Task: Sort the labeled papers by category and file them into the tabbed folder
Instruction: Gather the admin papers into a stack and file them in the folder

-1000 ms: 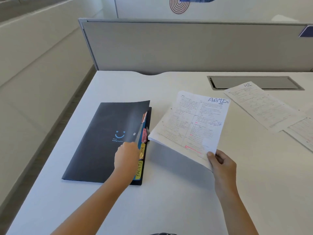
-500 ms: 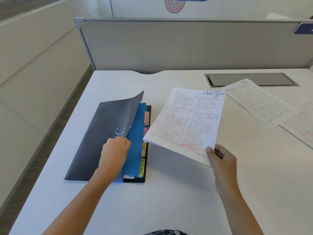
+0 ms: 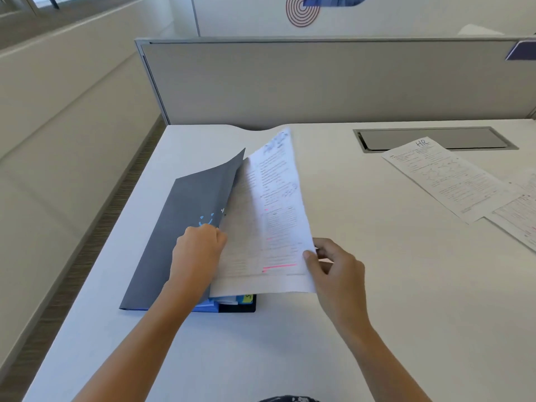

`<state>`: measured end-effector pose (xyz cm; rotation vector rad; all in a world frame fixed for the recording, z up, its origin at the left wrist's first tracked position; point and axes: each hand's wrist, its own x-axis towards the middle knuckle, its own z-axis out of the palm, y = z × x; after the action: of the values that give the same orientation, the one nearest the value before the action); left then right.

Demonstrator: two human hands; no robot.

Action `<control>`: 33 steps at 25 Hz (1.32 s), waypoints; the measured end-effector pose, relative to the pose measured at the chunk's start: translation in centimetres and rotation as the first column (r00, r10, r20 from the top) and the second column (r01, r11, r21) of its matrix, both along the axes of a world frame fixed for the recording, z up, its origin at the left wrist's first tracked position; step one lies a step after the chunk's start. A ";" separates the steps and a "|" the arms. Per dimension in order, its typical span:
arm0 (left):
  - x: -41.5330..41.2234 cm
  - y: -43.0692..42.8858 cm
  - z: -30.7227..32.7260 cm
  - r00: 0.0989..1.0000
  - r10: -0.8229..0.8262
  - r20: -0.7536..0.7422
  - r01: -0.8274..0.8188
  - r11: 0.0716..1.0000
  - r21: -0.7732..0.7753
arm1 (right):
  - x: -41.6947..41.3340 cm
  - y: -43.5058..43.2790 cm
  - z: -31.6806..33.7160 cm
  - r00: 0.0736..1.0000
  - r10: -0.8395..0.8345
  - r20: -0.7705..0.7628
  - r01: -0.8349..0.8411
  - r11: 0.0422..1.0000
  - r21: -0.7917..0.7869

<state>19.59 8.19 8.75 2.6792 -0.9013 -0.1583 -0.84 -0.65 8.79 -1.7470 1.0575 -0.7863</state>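
Note:
A dark grey tabbed folder [image 3: 179,227] lies on the left of the white desk [image 3: 377,285], its cover lifted at the right edge. My left hand [image 3: 197,248] grips that cover edge and holds it up. The ADMIN paper [image 3: 269,221] sits tilted in the gap under the cover, over the blue divider and coloured tabs, which show only at the folder's near end. My right hand [image 3: 333,265] pinches the paper's near right corner. A paper marked HR [image 3: 441,175] lies flat at the right.
Another printed sheet [image 3: 519,216] overlaps the HR paper near the right edge. A grey cable hatch [image 3: 435,139] is set into the desk at the back. A grey partition [image 3: 319,82] closes the far side. The desk's left edge drops to the floor.
My right hand has swung the ADMIN paper left, from above the desk into the folder's opening. My left hand has raised the cover higher.

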 end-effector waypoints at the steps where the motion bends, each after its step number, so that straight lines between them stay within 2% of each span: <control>1: -0.1 -0.1 0.0 1.000 0.011 -0.006 -0.011 1.000 -0.021 | 0.6 0.4 0.1 1.000 0.023 -0.008 -0.023 1.000 -0.010; 6: -0.7 -0.5 0.3 1.000 -0.018 0.002 0.017 1.000 0.014 | 4.0 1.0 -0.1 0.991 0.119 -0.056 -0.119 0.993 -0.007; 9: -1.1 -0.6 0.6 1.000 -0.017 0.014 0.017 0.999 0.030 | 6.4 1.0 -0.5 0.968 0.233 -0.097 -0.230 0.972 0.043; 12: -1.3 -0.6 0.5 1.000 0.005 -0.007 -0.005 1.000 0.010 | 7.5 0.0 -0.7 0.880 0.393 -0.267 -0.382 0.919 0.095; 15: -1.6 -0.5 0.4 1.000 0.014 0.003 -0.014 0.999 0.031 | 7.0 -1.2 -1.2 0.848 0.395 -0.353 -0.367 0.919 0.146; 21: -2.3 -0.5 1.2 0.994 -0.098 0.047 0.089 0.982 0.170 | 8.4 0.9 -1.8 0.902 0.318 -0.290 -0.315 0.947 0.059; 24: -2.4 -0.8 1.5 0.998 -0.044 0.038 0.040 0.994 0.106 | 9.7 2.4 -2.5 0.906 0.331 -0.262 -0.327 0.943 0.063; 27: -2.4 -0.9 1.8 0.999 0.028 -0.033 -0.027 0.999 0.027 | 10.1 2.4 -2.7 0.882 0.412 -0.228 -0.373 0.907 0.194; 33: -2.6 -1.1 2.0 0.999 -0.008 -0.054 0.015 0.991 0.137 | 10.7 -0.3 -2.5 0.938 0.323 -0.129 -0.268 0.907 0.324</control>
<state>16.98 7.11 10.78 2.7813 -0.9207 -0.3027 9.82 -0.99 6.33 -1.6792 0.9412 -0.2620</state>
